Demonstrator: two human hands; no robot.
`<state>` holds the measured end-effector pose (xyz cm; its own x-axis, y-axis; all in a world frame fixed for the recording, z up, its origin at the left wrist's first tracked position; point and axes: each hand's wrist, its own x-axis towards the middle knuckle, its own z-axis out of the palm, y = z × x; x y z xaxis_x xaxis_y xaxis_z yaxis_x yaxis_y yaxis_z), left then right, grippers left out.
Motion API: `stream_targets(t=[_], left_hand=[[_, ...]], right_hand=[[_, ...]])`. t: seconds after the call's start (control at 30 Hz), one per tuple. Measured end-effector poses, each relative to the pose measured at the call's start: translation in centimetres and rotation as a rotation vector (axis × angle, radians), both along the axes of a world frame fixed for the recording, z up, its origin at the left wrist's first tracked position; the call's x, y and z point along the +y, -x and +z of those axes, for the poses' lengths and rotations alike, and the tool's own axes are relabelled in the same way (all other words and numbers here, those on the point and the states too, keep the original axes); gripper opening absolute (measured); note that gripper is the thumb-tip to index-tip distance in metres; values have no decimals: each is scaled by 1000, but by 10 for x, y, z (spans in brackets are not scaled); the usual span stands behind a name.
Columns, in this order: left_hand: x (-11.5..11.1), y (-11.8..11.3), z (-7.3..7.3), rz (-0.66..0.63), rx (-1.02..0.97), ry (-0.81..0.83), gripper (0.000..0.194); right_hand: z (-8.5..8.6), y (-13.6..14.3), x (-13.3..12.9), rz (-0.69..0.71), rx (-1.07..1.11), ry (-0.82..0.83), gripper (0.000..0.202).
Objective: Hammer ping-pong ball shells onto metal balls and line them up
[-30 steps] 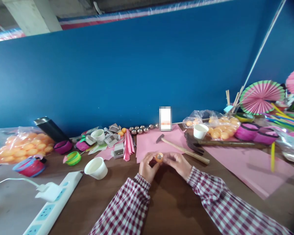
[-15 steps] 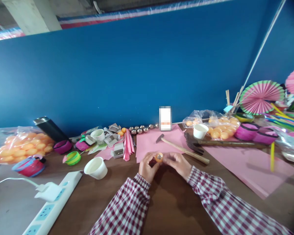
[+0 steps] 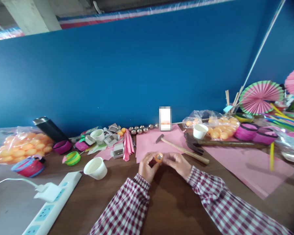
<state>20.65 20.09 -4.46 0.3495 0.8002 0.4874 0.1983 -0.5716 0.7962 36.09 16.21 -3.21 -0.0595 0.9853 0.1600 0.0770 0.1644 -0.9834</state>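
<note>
Between my hands is a small orange ball [image 3: 159, 158], apparently a ping-pong ball, with something silvery showing in its upward face. My left hand [image 3: 148, 167] pinches it from the left between thumb and fingers. From the right, the bent fingers of my right hand [image 3: 177, 162] are closed at its edge, and the fingertips are partly hidden. Just beyond my hands lies a pink paper sheet [image 3: 147, 143]. A hammer with a wooden handle [image 3: 183, 149] rests across it, its handle end pointing right.
On the left stand a white paper cup [image 3: 95, 168] and a power strip [image 3: 61, 195]. Bags of orange balls [image 3: 26, 147] lie at both sides. Shiny metal balls [image 3: 139, 129] line the wall. A claw hammer [image 3: 225, 143] lies on the right, near pink and green paper fans [image 3: 261, 98].
</note>
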Motion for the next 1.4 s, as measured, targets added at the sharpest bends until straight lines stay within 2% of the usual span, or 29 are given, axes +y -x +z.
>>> stream_targets(t=[0.37, 0.53, 0.7, 1.0, 1.17, 1.4], left_hand=[[-3, 0, 7, -15, 18, -53, 34], [-4, -1, 5, -11, 32, -45, 35], [-3, -2, 1, -8, 49, -41, 32], [-6, -3, 3, 8, 70, -34, 37], [-3, -4, -4, -12, -8, 86, 37], [0, -2, -7, 10, 2, 108, 37]], right_hand=[[6, 1, -2, 40, 80, 54, 28], [8, 0, -2, 24, 108, 101, 27], [2, 0, 0, 5, 211, 133, 29], [-8, -2, 5, 82, 340, 150, 36], [-7, -1, 4, 41, 274, 161, 30], [-7, 1, 3, -10, 112, 85, 26]])
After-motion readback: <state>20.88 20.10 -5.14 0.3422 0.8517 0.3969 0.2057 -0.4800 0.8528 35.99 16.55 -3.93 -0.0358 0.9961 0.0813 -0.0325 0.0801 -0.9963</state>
